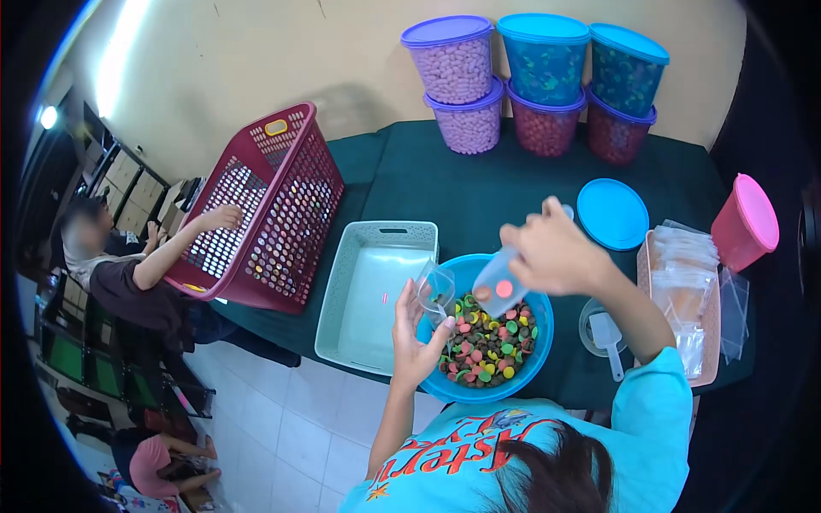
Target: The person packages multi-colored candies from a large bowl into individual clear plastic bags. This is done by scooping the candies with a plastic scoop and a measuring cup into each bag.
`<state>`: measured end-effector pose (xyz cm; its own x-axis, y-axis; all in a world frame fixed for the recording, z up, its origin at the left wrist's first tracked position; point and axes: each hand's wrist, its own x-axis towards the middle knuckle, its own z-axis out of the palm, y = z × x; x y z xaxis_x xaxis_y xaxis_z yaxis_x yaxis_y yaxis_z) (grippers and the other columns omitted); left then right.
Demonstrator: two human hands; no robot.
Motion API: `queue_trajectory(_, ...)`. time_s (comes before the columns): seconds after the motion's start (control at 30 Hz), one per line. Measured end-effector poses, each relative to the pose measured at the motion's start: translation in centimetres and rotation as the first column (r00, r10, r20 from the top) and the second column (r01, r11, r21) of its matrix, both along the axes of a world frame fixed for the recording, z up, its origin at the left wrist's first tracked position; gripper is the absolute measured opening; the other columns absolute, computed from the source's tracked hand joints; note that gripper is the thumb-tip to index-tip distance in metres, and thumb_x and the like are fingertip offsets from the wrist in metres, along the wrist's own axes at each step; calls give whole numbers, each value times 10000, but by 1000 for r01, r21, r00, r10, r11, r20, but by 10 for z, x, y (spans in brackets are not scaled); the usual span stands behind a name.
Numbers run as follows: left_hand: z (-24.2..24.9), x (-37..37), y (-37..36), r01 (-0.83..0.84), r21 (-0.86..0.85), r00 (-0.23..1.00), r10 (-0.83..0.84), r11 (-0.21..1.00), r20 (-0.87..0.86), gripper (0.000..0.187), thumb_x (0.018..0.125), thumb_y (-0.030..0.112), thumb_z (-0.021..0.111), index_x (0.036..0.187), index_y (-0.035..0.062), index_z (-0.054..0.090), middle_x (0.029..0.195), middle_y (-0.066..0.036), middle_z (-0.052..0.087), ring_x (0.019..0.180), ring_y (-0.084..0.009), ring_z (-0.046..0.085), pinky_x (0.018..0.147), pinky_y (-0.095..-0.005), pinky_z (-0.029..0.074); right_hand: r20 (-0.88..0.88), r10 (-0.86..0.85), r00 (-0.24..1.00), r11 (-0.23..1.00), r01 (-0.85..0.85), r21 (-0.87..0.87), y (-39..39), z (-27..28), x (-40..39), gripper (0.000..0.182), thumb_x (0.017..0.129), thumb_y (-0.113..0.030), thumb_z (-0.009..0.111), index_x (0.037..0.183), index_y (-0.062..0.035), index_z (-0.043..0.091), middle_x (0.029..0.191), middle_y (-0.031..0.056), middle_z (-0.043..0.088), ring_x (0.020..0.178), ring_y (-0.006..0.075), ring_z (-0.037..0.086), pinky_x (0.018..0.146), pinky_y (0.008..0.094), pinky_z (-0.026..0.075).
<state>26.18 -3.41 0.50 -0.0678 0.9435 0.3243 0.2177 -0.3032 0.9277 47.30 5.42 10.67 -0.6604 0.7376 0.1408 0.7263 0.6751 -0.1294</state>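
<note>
A dark green surface [410, 184] carries everything, set against a pale wall. The biggest thing on it is a maroon laundry basket [282, 184], tipped on its side at the left edge, where another person's hand [224, 215] rests on its perforated wall. Along the back stand six stacked tubs [539, 77], two with purple lids and four holding blue and dark red contents. Nearer the front lies a pale grey tray [359, 329], open side up, just beside a blue bowl [449, 386] that holds round sweets [487, 346] in green, pink, yellow and brown. To the right of the bowl a pink crate [708, 342] holds clear plastic bags [684, 278], with a pink tub [746, 222] lying tilted beyond it. A loose blue lid [612, 214] lies flat behind the bowl. A small round dish with a white scoop [607, 335] sits between the bowl and the crate.

The right hand [556, 252] is closed around a small clear scoop [499, 286], tilted down over the bowl, with one pink sweet showing inside it. The left hand [416, 338] has its fingers curled upward, pinching the mouth of a small clear bag [436, 289], which hangs above the bowl's left rim, just beside the scoop.
</note>
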Motion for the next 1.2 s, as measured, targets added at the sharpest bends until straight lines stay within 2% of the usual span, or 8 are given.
queue_trajectory(0.13,0,0,1,-10,1,997,9,1000,82,727,733,15,596,1326,4,175,1298,-217,345,1192,-299,382,976,-394,316,156,269,950,959,-279,44,-35,-41,0,179,642,-124,585,806,-64,546,678,66,574,727,213,546,854,451,286)
queue_trajectory(0.27,2,-3,-1,22,-20,971,-16,1000,239,694,740,6,549,1326,28,178,1304,-197,345,1213,-284,352,1011,-395,257,178,197,964,969,-218,112,-54,-44,1,241,649,-105,631,881,-66,578,692,35,592,880,190,540,946,453,258)
queue_trajectory(0.43,-2,-7,1,86,-13,946,-78,996,315,665,736,-1,521,1321,23,207,1317,-187,334,1215,-283,350,1015,-400,251,-144,-93,985,982,115,152,-74,-27,26,181,680,-104,626,851,-93,569,741,28,594,813,181,522,914,443,278)
queue_trajectory(0.53,0,-7,1,128,10,928,-123,992,352,640,748,31,511,1321,0,227,1327,-187,318,1216,-282,348,1009,-399,264,-366,-338,867,923,381,51,-95,-31,50,150,736,-138,611,854,-71,547,774,72,599,786,222,548,816,427,350)
queue_trajectory(0.6,4,-6,0,127,14,921,-123,992,370,642,753,52,509,1325,-17,225,1343,-191,290,1210,-284,355,1004,-398,272,-562,-693,453,678,673,-294,-109,-59,67,179,768,-138,596,896,-39,520,794,131,597,769,291,573,710,428,407)
queue_trajectory(0.77,-1,-13,5,166,1,939,-158,986,305,626,809,186,432,1347,-22,188,1281,-184,325,1185,-293,381,981,-394,286,-257,-957,136,252,828,-501,-149,-137,96,358,746,-145,621,1004,32,449,848,226,561,821,376,551,718,413,425)
queue_trajectory(0.9,-1,-15,7,220,1,923,-209,975,323,623,817,205,422,1346,-24,186,1292,-190,316,1187,-297,378,986,-395,279,-312,-918,243,348,872,-343,-165,-167,94,461,677,-27,634,1084,53,433,1017,219,485,959,339,485,808,389,385)
queue_trajectory(1.2,0,-17,9,297,10,851,-270,955,450,576,890,280,351,1339,-38,182,1305,-204,320,1192,-322,365,991,-431,273,-369,-917,151,278,906,-319,-157,-168,85,416,667,2,624,1058,21,485,915,165,535,924,323,488,823,396,378)
